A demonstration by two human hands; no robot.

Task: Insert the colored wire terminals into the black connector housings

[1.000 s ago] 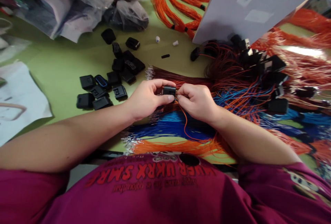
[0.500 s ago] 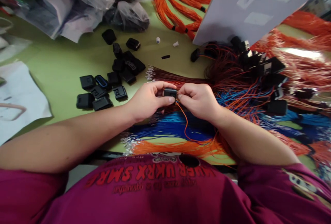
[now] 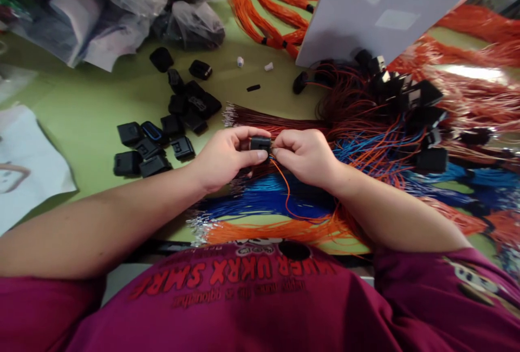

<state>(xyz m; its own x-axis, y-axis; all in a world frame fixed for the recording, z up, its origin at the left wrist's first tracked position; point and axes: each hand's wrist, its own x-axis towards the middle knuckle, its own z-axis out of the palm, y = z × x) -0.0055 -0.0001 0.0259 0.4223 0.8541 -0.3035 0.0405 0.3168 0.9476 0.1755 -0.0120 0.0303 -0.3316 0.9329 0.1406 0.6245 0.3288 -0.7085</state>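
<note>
Nearest the body, below the fingers, a bundle of orange wires is lying across the green table, with a bundle of blue wires lying just beyond it. One loose orange wire is looping up from there to the fingertips. The left hand is pinching a small black plug between its thumb and curled fingers, holding it above the blue wires. The right hand is touching the plug's right side, with its thumb and forefinger closing on the end of the orange wire right at the plug. Just past the fingers, a bundle of dark red wires is lying flat. Left of the left fingers and well apart, a heap of black plugs is sitting on the table. Right of the right fingers, a tangle of wired plugs is spreading out. Farther off, a grey board is covering the tangle's far edge, and plastic bags are lying beyond the heap.
</note>
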